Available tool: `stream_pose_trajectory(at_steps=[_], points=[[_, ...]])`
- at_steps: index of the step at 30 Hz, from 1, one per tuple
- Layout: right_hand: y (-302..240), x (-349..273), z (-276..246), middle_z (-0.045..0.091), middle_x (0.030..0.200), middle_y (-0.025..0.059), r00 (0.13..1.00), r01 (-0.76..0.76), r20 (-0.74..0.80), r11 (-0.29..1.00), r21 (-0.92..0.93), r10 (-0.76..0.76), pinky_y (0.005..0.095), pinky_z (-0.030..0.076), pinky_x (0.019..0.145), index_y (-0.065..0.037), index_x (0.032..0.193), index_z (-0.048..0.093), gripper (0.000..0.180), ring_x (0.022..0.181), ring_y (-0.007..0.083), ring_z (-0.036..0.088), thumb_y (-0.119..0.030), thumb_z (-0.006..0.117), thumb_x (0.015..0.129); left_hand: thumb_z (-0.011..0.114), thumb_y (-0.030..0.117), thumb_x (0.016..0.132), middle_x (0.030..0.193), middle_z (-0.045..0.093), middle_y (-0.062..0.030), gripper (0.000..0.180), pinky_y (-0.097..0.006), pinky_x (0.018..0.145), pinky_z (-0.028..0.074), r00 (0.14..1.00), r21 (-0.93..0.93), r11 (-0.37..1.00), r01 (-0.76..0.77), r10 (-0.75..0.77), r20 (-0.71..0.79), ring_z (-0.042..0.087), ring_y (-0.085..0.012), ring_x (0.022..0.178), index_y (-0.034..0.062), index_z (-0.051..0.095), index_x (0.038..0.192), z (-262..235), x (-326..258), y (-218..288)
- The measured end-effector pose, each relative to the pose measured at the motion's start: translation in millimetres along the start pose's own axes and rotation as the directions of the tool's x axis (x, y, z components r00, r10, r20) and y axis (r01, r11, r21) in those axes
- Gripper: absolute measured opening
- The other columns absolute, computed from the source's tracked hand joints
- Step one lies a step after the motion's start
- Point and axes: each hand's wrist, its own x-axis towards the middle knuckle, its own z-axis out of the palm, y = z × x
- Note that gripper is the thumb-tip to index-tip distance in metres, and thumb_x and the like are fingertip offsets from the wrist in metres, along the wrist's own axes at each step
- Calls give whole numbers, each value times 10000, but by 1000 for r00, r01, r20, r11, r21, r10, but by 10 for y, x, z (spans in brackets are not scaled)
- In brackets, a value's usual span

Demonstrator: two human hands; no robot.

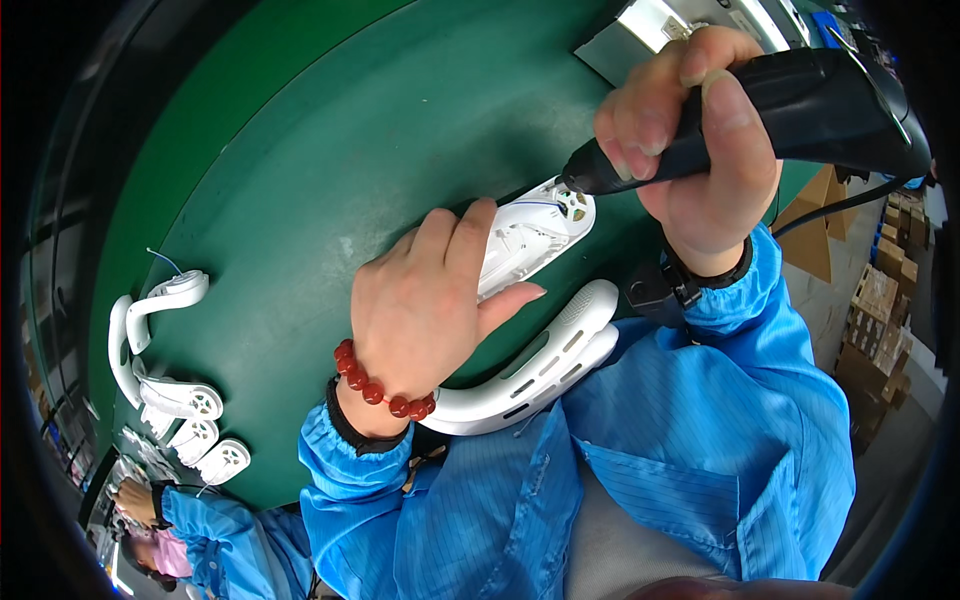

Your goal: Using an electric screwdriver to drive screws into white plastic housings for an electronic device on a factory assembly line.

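My right hand (700,140) is wrapped round a black electric screwdriver (810,110) with a cord at its back end. Its tip meets the far end of a white plastic housing (530,240), beside a round vented part with a blue wire near it. My left hand (430,270) lies over the near part of this housing, fingers across it and thumb along its edge, pressing it on the green table. The hand hides much of the housing. Close to my body rests a curved white piece (530,370) with slots, partly behind my left wrist.
Several white curved parts (180,400) lie at the left of the green table (300,180). A white box-like device (650,30) stands at the far right. Cardboard boxes (875,310) are on the floor at right. Another person's blue sleeve (220,540) shows at lower left.
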Motion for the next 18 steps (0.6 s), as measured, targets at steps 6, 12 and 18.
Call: stream_pose_trajectory(at_steps=[6,12,18], points=[[5,-1,14,564,766,68,1000,9,-11,1000,-12,-9,327,443,541,-61,1080,489,177,567,147,501,-223,463,1012,808,498,704,942,632,-88,704,-382,619,545,1000,-5,1000,-6,6,-7,680,-275,791,69,616,1228,6,-1,-10],[121,-125,147,546,694,109,991,-102,-113,968,-228,78,346,451,535,-40,984,464,155,536,179,498,-182,523,982,817,483,702,930,630,-87,693,-374,616,540,998,-12,998,-56,56,-5,675,-271,781,63,622,1217,3,-20,-5],[1,2,-121,534,756,56,998,44,-41,997,-59,-47,325,425,548,-84,1097,497,211,559,139,469,-252,389,1030,833,456,691,914,627,-81,684,-372,614,536,999,-37,999,-40,40,12,670,-265,773,59,626,1209,5,-10,-3]])
